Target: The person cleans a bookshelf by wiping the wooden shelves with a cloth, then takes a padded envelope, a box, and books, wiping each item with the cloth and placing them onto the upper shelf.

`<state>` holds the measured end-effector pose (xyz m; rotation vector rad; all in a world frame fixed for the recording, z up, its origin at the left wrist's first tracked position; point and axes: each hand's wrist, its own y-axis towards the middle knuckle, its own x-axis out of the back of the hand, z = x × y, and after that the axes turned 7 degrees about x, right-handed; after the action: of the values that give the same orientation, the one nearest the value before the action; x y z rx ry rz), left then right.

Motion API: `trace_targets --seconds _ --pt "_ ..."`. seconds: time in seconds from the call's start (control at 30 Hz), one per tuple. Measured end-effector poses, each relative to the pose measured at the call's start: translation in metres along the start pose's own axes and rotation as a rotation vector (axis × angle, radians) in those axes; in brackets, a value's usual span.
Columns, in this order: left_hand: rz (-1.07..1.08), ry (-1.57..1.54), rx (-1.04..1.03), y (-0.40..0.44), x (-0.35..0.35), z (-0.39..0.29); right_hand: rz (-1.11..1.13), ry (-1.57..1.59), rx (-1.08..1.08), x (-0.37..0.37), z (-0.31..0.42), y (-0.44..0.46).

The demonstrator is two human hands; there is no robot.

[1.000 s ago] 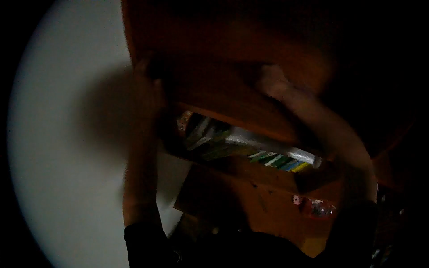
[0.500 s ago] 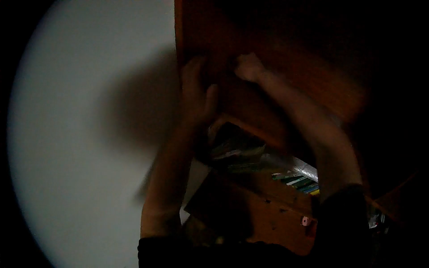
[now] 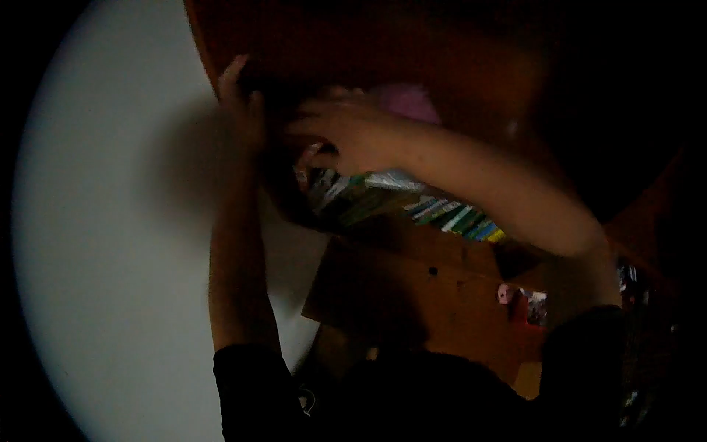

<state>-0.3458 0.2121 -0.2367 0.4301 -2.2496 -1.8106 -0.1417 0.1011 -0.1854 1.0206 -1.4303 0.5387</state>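
The scene is dark. My left hand is at the left edge of a wooden surface, close to the pale wall, with thumb and fingers apart. To its right is my right hand, its fingers spread toward the left and slightly blurred. No object shows in either hand. A pink-purple item, soft-looking, lies just beyond my right wrist; its kind is unclear. Below my right hand and forearm is a row of books, partly covered by the arm.
A pale wall fills the left side, with a blurred shadow on it. Lower down are a brown wooden panel, a small pink object and a red item. The right side is too dark to make out.
My right hand has moved left, from a closed fist to spread fingers, near my left hand. The view has shifted; the pink-purple item and more of the books now show.
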Motion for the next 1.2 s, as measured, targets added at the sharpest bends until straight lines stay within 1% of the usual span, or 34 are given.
trace_targets --seconds 0.03,0.1,0.17,0.23,0.3,0.33,0.4,0.43,0.5,0.57,0.63,0.67,0.73,0.8,0.87,0.9,0.93,1.0,1.03,1.1,1.2 --pt "0.014 -0.014 0.011 -0.002 0.002 -0.005 -0.092 -0.004 0.027 0.001 0.0 -0.025" --pt "0.027 0.176 0.039 0.007 0.01 -0.023 -0.177 0.036 0.013 0.015 0.002 -0.074" --pt "0.045 0.141 0.06 0.006 0.008 -0.005 -0.122 -0.074 -0.096 0.034 0.0 -0.126" --pt "0.057 0.103 0.068 0.007 0.007 0.003 -0.074 -0.103 -0.219 0.05 0.002 -0.179" --pt "0.065 0.222 0.176 0.008 0.008 -0.003 -0.01 -0.207 -0.351 0.064 0.006 -0.226" --pt "0.078 0.213 0.168 0.011 0.004 -0.008 -0.018 -0.205 -0.367 0.071 0.005 -0.248" --pt "0.11 0.103 0.217 0.01 -0.001 -0.021 0.049 -0.316 -0.531 0.081 0.003 -0.287" --pt "0.121 0.066 0.23 0.007 0.001 -0.026 0.042 -0.317 -0.541 0.084 0.004 -0.3" --pt "0.15 0.21 0.182 -0.009 0.014 -0.03 0.03 -0.423 -0.494 0.086 0.006 -0.316" --pt "0.17 0.354 0.13 -0.034 0.025 -0.033 0.029 -0.446 -0.483 0.084 0.01 -0.321" --pt "0.026 0.154 0.321 -0.098 0.005 -0.051 0.016 -0.461 -0.465 0.08 0.008 -0.322" --pt "0.17 0.115 0.458 -0.116 0.002 -0.059 -0.015 -0.466 -0.451 0.079 0.007 -0.321" --pt "0.479 0.387 0.226 -0.135 -0.008 -0.065 -0.04 -0.465 -0.438 0.081 0.012 -0.323" --pt "0.62 0.692 -0.162 -0.138 -0.042 -0.049 -0.03 -0.527 -0.44 0.082 0.013 -0.323" --pt "1.138 0.754 0.45 -0.131 -0.082 -0.032 -0.048 -0.484 -0.453 0.083 0.013 -0.322" --pt "1.136 0.756 0.454 -0.124 -0.085 -0.045 -0.066 -0.445 -0.472 0.083 0.013 -0.322" --pt "1.121 0.688 0.35 -0.114 -0.086 -0.056 -0.066 -0.444 -0.469 0.081 0.012 -0.322" --pt "1.107 0.616 0.237 -0.102 -0.086 -0.07 -0.09 -0.495 -0.463 0.076 0.011 -0.324" --pt "1.063 0.626 0.055 -0.098 -0.085 -0.076 -0.094 -0.496 -0.47 0.075 0.014 -0.326" --pt "1.014 0.627 -0.134 -0.097 -0.087 -0.072 -0.12 -0.495 -0.473 0.074 0.017 -0.327" --pt "1.036 0.507 -0.215 -0.094 -0.095 -0.064 -0.102 -0.448 -0.511 0.079 0.023 -0.325"
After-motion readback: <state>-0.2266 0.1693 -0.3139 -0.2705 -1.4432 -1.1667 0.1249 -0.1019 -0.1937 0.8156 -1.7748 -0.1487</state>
